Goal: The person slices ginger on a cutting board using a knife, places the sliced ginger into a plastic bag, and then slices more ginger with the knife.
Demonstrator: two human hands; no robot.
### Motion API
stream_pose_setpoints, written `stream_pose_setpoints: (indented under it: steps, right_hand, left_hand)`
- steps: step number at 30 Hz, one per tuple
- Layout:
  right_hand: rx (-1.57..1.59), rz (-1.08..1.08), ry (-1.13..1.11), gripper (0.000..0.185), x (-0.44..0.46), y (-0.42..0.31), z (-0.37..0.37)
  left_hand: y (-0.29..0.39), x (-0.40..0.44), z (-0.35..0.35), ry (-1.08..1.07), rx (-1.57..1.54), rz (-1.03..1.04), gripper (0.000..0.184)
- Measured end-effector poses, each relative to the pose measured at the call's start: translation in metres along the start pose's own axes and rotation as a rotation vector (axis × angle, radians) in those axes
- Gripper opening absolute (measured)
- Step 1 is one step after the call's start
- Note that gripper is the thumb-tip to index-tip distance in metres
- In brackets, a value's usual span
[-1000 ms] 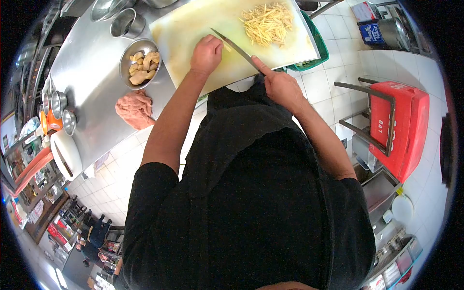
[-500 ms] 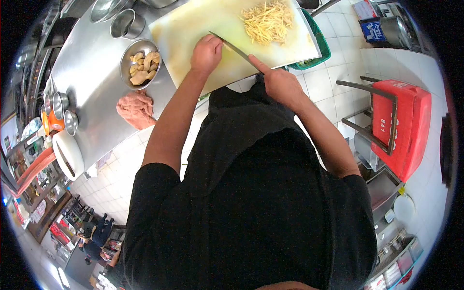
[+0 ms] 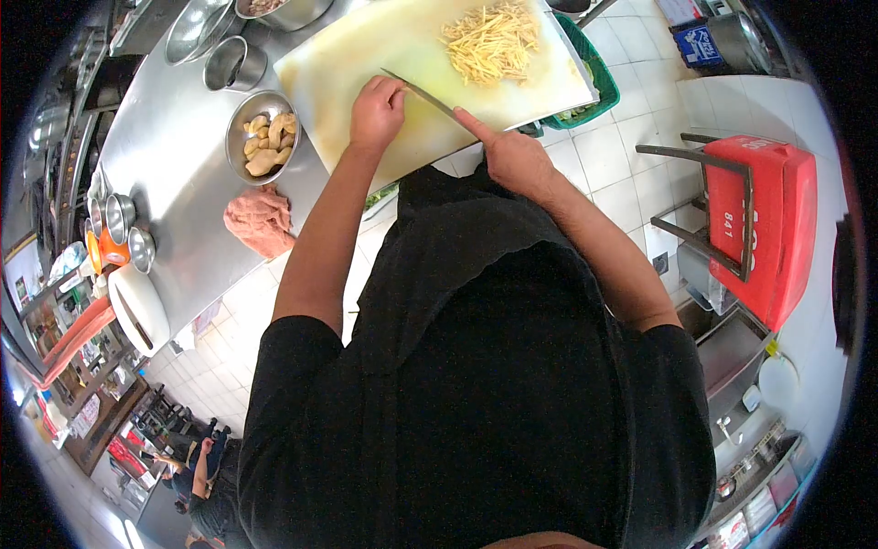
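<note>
My right hand (image 3: 514, 160) grips a kitchen knife (image 3: 430, 99) with its index finger stretched along the spine; the handle is hidden in the palm. The blade points up and to the left over the pale cutting board (image 3: 334, 59). Close to the blade's front part, my left hand (image 3: 377, 112) is closed with curled fingers, pressing down on the board. Whatever lies under those fingertips is hidden. A heap of thin yellow strips (image 3: 494, 41), looking like shredded ginger, lies at the board's far right. Left of the board, a steel bowl (image 3: 232, 151) holds peeled ginger pieces (image 3: 269, 157).
A pinkish cloth (image 3: 259, 221) lies on the steel counter (image 3: 178, 169) below the bowl. Steel pots (image 3: 235, 64) stand beyond. A green basket (image 3: 602, 82) sits under the board's right edge. A red-covered chair (image 3: 777, 229) is at right. People (image 3: 206, 467) are at the lower left.
The view has shifted slightly, so board and hands sit a little further left. Both hands keep nearly the same pose, left by the blade, right on the knife.
</note>
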State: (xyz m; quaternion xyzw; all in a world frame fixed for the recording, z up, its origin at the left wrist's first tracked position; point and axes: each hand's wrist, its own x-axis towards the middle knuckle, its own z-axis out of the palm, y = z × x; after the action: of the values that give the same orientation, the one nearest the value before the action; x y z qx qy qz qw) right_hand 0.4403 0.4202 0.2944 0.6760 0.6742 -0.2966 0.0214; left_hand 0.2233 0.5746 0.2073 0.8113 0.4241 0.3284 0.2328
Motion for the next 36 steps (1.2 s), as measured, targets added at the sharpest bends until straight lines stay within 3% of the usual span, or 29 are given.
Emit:
stream_pose_setpoints:
  steps: [7, 10, 13, 36]
  right_hand:
    - [-0.003, -0.031, 0.057, 0.096, -0.004, -0.002, -0.009]
    - [-0.014, -0.049, 0.088, 0.080, -0.013, -0.007, -0.019]
    - [-0.080, -0.040, 0.023, 0.096, -0.018, -0.010, -0.028]
    - [-0.020, -0.040, 0.045, 0.094, 0.009, 0.003, -0.011]
  left_hand:
    - [-0.004, 0.002, -0.001, -0.028, 0.062, -0.006, 0.003]
    - [-0.009, 0.001, 0.001, -0.022, 0.094, 0.016, 0.004]
    - [-0.009, -0.001, 0.004, 0.012, 0.091, 0.033, 0.003]
    - [-0.011, -0.002, 0.003, 0.034, 0.081, 0.022, 0.004]
